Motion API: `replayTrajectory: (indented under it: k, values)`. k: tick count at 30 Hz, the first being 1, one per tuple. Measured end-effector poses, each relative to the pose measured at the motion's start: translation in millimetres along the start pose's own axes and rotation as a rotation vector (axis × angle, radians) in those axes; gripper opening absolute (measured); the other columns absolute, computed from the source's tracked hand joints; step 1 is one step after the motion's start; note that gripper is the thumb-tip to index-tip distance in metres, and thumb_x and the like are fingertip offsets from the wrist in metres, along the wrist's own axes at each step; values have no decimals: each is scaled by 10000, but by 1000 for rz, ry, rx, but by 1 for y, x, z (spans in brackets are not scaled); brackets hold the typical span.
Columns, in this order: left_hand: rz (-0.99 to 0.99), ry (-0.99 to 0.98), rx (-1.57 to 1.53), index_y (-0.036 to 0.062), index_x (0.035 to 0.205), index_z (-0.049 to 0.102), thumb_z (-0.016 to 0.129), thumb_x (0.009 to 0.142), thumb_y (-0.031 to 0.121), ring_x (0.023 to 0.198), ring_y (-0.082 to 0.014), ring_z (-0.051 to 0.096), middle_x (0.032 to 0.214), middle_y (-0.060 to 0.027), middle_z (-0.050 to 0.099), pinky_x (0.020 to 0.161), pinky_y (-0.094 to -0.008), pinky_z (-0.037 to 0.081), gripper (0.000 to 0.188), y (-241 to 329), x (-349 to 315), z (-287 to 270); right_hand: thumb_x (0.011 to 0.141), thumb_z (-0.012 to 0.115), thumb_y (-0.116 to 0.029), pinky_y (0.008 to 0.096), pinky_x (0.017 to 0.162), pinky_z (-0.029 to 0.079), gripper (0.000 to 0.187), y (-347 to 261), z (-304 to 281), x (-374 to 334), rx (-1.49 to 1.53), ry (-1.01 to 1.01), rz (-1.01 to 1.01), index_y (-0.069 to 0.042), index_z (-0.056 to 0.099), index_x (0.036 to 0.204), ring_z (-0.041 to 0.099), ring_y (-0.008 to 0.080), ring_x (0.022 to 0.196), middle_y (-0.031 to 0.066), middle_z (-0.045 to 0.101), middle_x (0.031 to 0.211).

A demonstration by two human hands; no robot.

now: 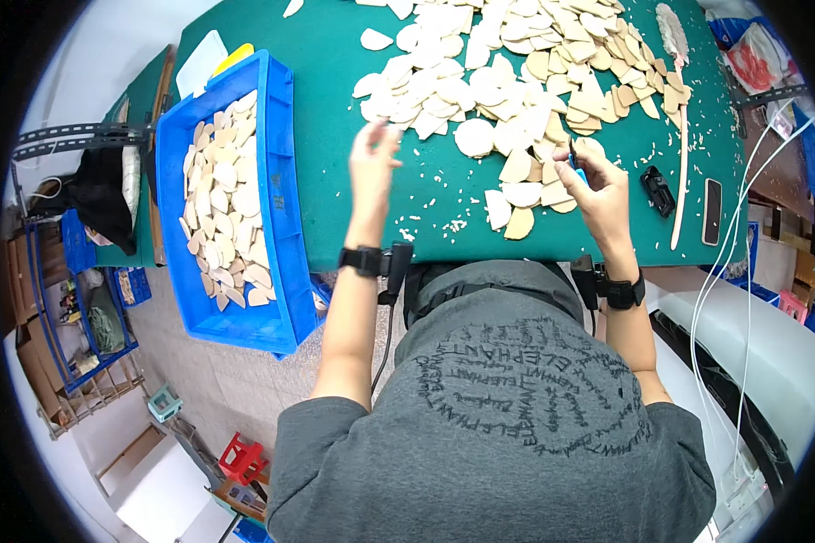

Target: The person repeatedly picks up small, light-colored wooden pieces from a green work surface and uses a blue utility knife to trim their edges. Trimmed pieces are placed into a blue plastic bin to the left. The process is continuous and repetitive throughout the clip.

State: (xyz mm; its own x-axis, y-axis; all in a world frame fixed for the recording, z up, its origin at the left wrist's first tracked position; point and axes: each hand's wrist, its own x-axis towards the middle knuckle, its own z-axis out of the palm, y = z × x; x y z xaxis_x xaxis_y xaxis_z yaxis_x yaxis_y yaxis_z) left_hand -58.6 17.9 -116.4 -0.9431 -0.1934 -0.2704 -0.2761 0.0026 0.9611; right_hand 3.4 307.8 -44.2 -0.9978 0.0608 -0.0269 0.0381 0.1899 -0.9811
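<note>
- Right hand [600, 190]: the fingers clamp on a small blue-handled tool [581, 176] with a dark tip. Position: well to the right of the blue rectangular plastic crate [285, 199].
- Left hand [372, 167]: the fingers stand apart, with nothing seen between them. Position: near the crate, on its right. Contact between fingertips and heap cannot be determined.
- Heap of thin, flat, cream-coloured rounded pieces [516, 81]: right of the crate, extending beyond its far end; its near edge lies beside the right hand.
- Loose cream-coloured pieces [226, 199]: inside the crate, overlapping at various angles.
- Green flat tabletop [326, 217]: right of the crate; supports the heap and scattered small white chips [457, 224].
- Small black object [658, 191], dark-screened phone [712, 213] and long pale-pink stick [684, 172] with a fluffy head: on the tabletop, farthest right of the crate.
</note>
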Motion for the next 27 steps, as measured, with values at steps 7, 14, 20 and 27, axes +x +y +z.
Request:
replayTrajectory:
  k: [7,14,20,27]
  values:
    - [551,-406,1004,97,1213,521,792,642,157,1076,-331,511,1153,-162,488,892,-397,466,635,-53,19,110,820,679,-85,197,665,466,185,0,-8,-10,10,34,61,18,654,971,580,63,742,27,645,845]
    - [-120,-343,-192,16,1135,511,680,792,66,841,-134,616,981,-83,631,716,-248,496,386,-5,-6,64,781,692,-144,235,679,486,238,1,9,-5,-51,-36,91,-5,668,973,598,90,728,50,668,830]
    - [-174,-308,-479,24,1191,454,660,857,133,948,-175,632,1073,-97,608,843,-320,530,406,60,-62,49,760,707,-194,255,665,487,292,-2,37,4,-53,-145,47,-8,661,980,610,116,715,80,663,816]
    - [-102,-324,-580,29,1249,426,609,896,136,1018,-229,622,1142,-142,592,868,-375,537,412,81,-81,38,747,717,-190,258,587,469,296,-17,52,3,-102,-87,-47,-3,660,969,591,115,653,81,641,760]
